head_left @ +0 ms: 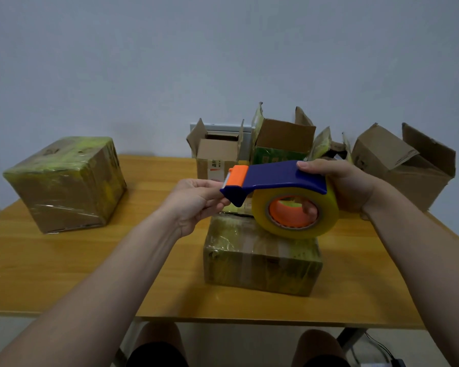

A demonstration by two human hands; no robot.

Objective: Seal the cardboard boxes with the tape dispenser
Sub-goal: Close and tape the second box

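My right hand [347, 184] grips the blue and orange tape dispenser [276, 178] from behind, fingers through the core of its yellowish tape roll [326, 221]. It hovers just above a closed, tape-covered cardboard box [260, 260] in the middle of the wooden table. My left hand [196, 200] pinches at the dispenser's front end, by the orange cutter, where the tape end comes out. A second taped box [64, 184] stands at the left.
Along the back of the table [64, 274] stand open cardboard boxes: one brown [217, 152], one green-printed [281, 141], a large one at the right [403, 165]. A grey wall rises behind. My knees show under the table's front edge.
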